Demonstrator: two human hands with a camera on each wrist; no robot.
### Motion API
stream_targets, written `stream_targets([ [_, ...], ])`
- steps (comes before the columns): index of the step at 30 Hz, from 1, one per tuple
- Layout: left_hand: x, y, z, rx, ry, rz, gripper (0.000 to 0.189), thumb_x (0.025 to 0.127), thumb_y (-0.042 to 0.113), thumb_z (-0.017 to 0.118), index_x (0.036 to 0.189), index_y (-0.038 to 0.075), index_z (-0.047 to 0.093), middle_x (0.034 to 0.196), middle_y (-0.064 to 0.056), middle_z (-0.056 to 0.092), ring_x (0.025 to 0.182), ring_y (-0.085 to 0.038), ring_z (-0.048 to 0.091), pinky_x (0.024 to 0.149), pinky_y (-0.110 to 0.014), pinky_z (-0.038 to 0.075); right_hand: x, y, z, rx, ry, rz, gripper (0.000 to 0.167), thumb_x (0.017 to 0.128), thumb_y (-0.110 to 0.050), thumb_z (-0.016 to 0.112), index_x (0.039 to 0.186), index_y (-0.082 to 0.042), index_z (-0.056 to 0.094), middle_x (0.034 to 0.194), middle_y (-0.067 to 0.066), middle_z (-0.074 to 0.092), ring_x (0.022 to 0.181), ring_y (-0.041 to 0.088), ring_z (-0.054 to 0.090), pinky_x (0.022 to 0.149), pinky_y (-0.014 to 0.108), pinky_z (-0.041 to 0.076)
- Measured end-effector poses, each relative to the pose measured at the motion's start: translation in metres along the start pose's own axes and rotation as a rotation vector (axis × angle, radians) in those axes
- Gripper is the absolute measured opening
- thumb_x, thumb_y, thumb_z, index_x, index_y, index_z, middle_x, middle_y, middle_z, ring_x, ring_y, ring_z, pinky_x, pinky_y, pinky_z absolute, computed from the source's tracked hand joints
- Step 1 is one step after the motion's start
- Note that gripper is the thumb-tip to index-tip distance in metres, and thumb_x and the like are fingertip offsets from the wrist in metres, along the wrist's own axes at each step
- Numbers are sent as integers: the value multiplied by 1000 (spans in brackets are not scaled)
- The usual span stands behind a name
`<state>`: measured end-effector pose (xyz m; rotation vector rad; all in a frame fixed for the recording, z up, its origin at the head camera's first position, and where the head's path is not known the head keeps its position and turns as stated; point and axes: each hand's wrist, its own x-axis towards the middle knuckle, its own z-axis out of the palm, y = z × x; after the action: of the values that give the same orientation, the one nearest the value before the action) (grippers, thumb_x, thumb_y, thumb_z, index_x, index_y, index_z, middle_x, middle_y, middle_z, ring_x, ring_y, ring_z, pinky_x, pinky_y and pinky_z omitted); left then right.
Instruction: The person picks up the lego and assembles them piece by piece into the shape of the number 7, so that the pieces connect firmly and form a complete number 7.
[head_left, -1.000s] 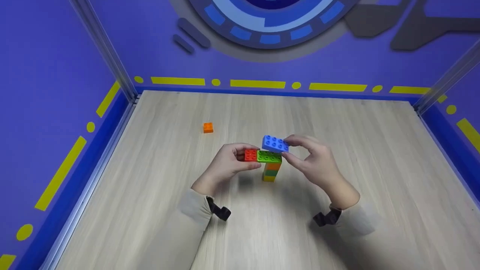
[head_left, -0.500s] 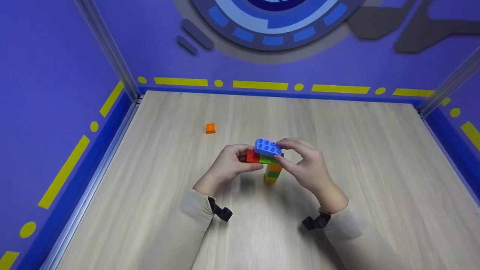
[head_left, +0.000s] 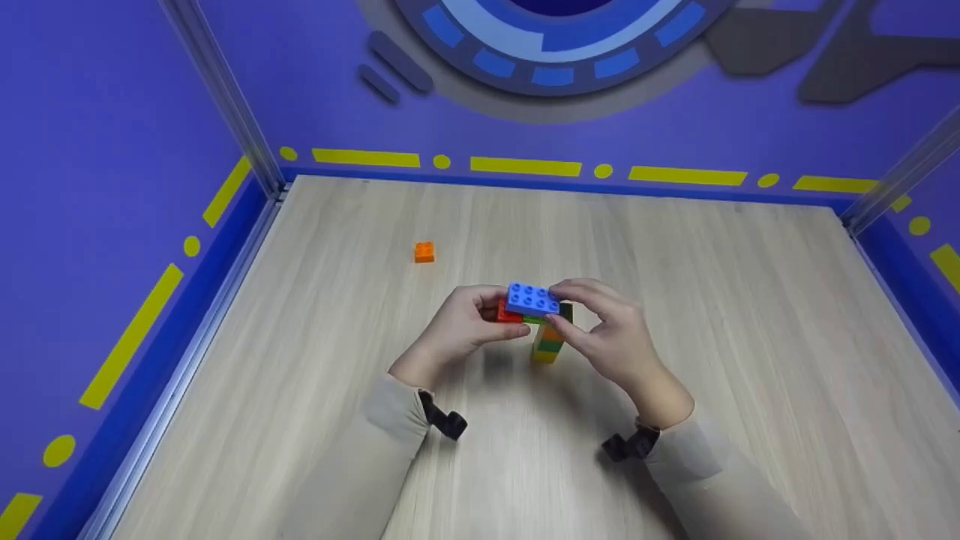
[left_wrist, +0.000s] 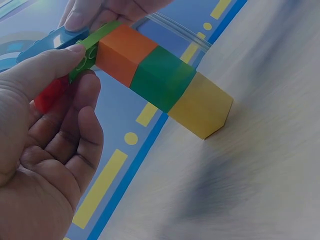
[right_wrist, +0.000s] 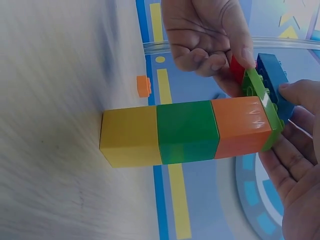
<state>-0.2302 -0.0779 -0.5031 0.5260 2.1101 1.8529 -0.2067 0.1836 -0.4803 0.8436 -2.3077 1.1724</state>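
blue brick (head_left: 531, 298) is pinched in my right hand (head_left: 613, 328) over a green brick (left_wrist: 102, 35) topping a tower (right_wrist: 185, 134), my left hand (head_left: 466, 321) gripping a red brick (head_left: 510, 316).

Left hand (head_left: 459, 324), right hand (head_left: 619, 327) pinching.

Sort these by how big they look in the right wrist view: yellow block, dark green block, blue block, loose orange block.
1. Yellow block and dark green block: too alike to rank
2. Blue block, partly hidden by the right hand
3. Loose orange block, farther from the camera
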Motion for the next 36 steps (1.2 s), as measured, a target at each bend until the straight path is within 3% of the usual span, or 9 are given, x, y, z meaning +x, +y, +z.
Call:
stream_targets([
  [13, 0, -3, 1, -14, 3, 12, 42, 96, 10, 92, 135, 7, 79, 125, -11, 84, 105, -15, 79, 98, -27, 67, -2, 0, 5, 13, -1, -17, 36, 93, -7, 93, 128, -6, 84, 128, 9, 84, 120, 30, 80, 115, 12, 52],
  [24, 0, -1, 1, -16, -15, 12, 44, 98, 11, 90, 140, 5, 77, 129, -13, 83, 108, -15, 80, 99, -28, 67, -3, 0, 8, 32, -17, -23, 34, 96, -4, 90, 129, -7, 85, 130, 10, 82, 121, 32, 79, 114, 12, 53],
  [36, 2, 0, 2, -30, -29, 7, 45, 99, 8, 88, 141, -1, 74, 133, -18, 82, 116, -18, 81, 102, -31, 67, -4, 0, 10, -54, -24, -107, 35, 97, -4, 89, 132, -6, 83, 136, 11, 82, 124, 32, 80, 115, 13, 52],
])
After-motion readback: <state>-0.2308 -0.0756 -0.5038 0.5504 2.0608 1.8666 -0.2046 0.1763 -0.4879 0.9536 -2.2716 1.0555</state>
